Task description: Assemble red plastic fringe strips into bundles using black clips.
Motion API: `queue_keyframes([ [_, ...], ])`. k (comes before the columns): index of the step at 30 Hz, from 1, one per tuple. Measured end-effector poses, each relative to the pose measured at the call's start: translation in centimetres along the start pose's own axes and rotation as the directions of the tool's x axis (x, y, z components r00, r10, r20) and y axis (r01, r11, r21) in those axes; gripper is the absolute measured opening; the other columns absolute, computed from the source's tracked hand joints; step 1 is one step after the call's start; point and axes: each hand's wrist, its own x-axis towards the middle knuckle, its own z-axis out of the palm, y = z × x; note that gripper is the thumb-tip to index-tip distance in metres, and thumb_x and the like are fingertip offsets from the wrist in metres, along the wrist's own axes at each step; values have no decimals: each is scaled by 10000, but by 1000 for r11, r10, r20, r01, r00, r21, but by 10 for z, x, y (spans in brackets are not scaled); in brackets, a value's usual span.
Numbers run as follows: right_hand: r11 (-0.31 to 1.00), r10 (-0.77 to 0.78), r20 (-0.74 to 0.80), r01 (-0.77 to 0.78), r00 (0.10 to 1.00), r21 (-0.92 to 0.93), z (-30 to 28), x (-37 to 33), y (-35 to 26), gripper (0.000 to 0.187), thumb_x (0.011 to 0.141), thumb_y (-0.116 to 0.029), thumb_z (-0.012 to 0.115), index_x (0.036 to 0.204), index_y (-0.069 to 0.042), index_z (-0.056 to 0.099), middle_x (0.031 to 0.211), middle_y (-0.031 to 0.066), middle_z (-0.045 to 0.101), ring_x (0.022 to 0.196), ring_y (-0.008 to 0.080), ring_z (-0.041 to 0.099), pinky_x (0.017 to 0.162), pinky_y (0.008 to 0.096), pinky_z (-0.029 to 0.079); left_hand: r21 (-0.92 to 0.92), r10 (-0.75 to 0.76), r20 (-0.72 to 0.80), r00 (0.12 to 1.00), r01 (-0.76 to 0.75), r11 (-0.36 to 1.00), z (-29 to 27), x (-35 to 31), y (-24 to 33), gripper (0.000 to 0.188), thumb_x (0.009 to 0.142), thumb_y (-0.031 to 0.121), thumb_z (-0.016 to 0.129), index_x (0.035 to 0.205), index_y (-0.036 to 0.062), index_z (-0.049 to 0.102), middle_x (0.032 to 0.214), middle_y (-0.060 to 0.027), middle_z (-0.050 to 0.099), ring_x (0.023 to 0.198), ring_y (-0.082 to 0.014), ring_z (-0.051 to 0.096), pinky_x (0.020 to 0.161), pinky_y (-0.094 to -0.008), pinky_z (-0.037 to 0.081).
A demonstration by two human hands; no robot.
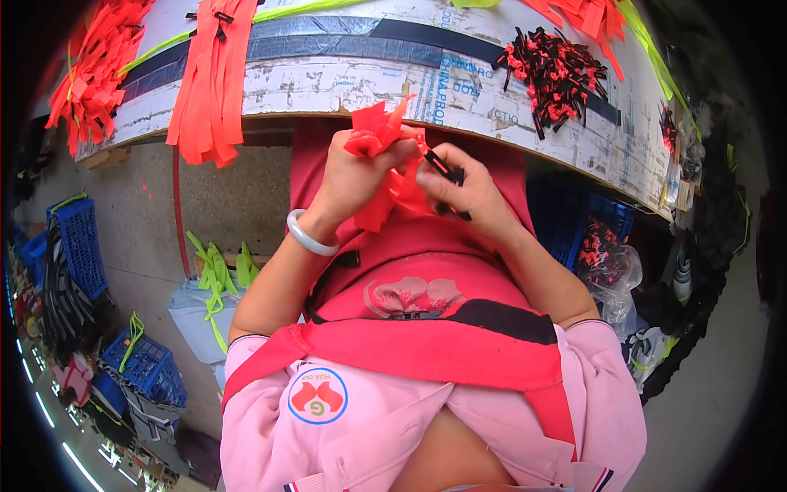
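Observation:
My left hand point(370, 164), wearing a pale bangle point(311, 235) at the wrist, is closed round a bunch of bright red-orange fabric strips point(379, 127). Loose ends of the strips stick up above the fist and hang below it. Close against it on the right, my right hand point(471, 190) is closed with thumb and fingers on small black pieces point(445, 168). Their exact kind cannot be made out. A bit of red strip reaches from the left fist to these black pieces. Both hands are just off the table's near edge, over my red apron point(410, 266).
The worn, taped cardboard tabletop point(328, 86) bears long red strips point(215, 90) draped over its edge. A heap of red strips point(94, 74) lies left; a pile of small black-and-red pieces point(553, 75) lies right. Blue crates point(79, 246) stand on the floor.

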Motion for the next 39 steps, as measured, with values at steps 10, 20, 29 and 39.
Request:
queue_keyframes([
  [10,995,-25,-91,16,996,-96,-27,16,-21,249,906,-236,653,1022,-20,691,835,-29,623,673,24,497,595,173,390,-73,-40,46,998,43,996,-6,-3,15,134,867,29,671,998,1,674,796,-22,654,654,-86,582,595,-235,474],
  [20,938,-328,17,328,944,-114,-14,19,-20,171,937,-173,618,982,-10,639,857,-1,613,707,40,559,592,202,480,-154,-152,134,979,172,973,-15,-3,25,158,887,87,664,1007,-12,634,773,-54,657,667,-128,644,619,-244,510],
  [29,973,-214,-60,207,975,-104,-6,8,-28,194,902,-200,669,938,-12,638,773,-10,605,614,24,537,529,173,453,-287,-164,226,960,227,931,-17,1,24,177,875,94,674,1011,-15,638,786,-66,664,676,-138,645,626,-252,516],
  [39,976,-180,-43,172,983,-136,-7,11,-26,182,884,-175,683,918,-1,638,762,7,625,618,29,555,526,183,465,-245,-194,234,953,251,936,-21,2,22,189,857,100,698,996,-18,647,780,-64,662,670,-133,642,618,-254,521],
])
